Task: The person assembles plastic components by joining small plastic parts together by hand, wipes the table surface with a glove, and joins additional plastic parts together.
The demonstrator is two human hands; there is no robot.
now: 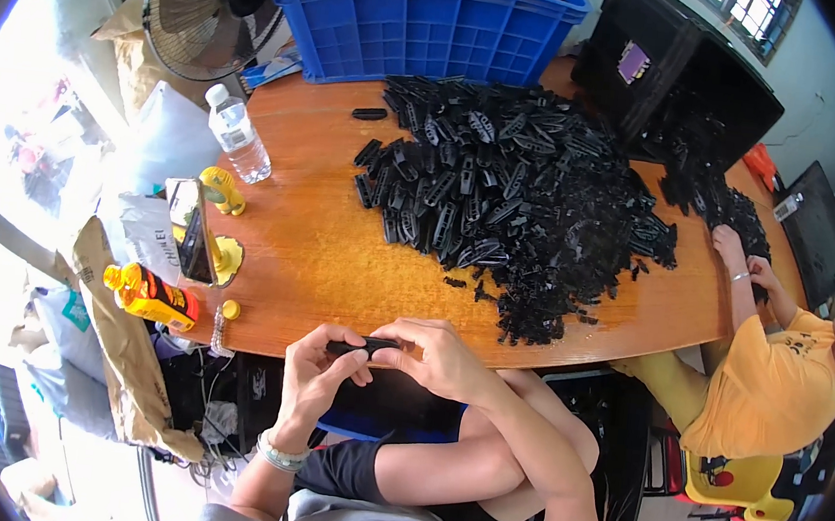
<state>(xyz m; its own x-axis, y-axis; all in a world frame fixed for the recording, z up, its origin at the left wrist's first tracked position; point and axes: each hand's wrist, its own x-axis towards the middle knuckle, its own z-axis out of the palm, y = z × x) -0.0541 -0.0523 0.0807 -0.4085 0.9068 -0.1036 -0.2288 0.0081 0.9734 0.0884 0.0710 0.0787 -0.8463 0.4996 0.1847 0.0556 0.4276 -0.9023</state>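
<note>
Two bare hands meet at one small black part (362, 347), and the relation that matters is how it lies between them: its long axis runs crosswise from our left hand (320, 364) to our right hand (440, 360), about in line with the near edge of the wooden table (300, 279). Neither hand is nearer, as both are at the part. Our left hand pinches its left end between thumb and curled fingers, and our right hand grasps the other end from above, its thumb toward us. We see the part at the table's near edge, in front of our lap, though we cannot tell whether it touches the wood. Ahead and to the right lies the heap of black parts (460, 179), with our right hand the closer to it; small black pieces (545, 298) spread along its near side. As for looks, the held part is dark, slim and elongated, with rounded edges as far as our fingers let us see; they cover both ends, so we cannot make out any slots or clips on it.
</note>
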